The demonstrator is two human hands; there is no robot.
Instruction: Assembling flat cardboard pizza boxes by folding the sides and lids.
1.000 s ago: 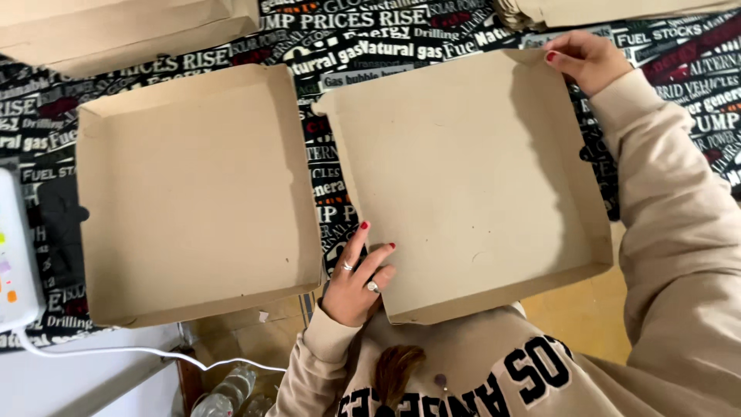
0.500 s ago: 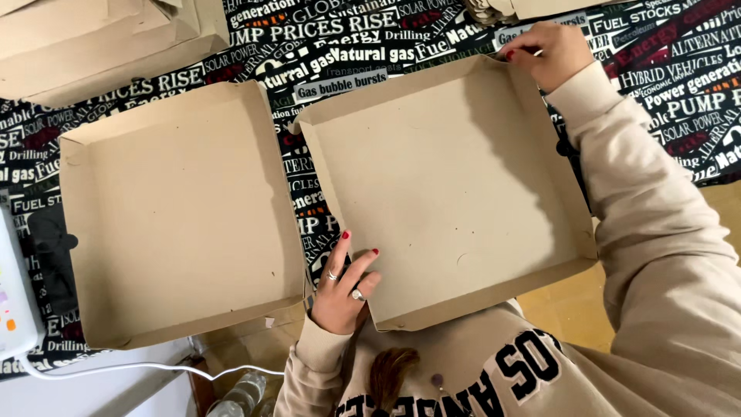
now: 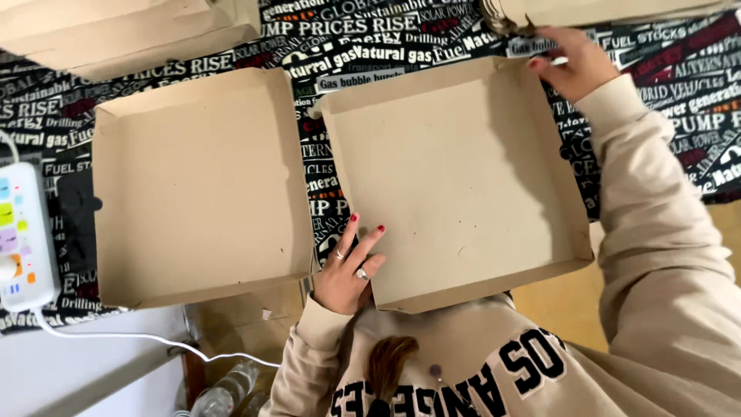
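Note:
An open, shallow brown cardboard box (image 3: 463,177) lies right of the middle, empty. My left hand (image 3: 347,266), with red nails and rings, grips its near left corner, fingers spread along the left wall. My right hand (image 3: 570,66) holds the far right corner, fingertips on the far wall. A second open, empty cardboard box (image 3: 197,181) of the same kind lies to the left, a narrow gap apart from the first.
The boxes rest on a black cloth (image 3: 316,166) printed with white lettering. More flat cardboard lies at the far left (image 3: 116,35) and far right (image 3: 610,9). A white power strip (image 3: 19,235) with a cable sits at the left edge. Plastic bottles (image 3: 224,390) stand below.
The right box has shifted slightly under my hands. Both hands keep their hold on the same corners; the view has drifted a little.

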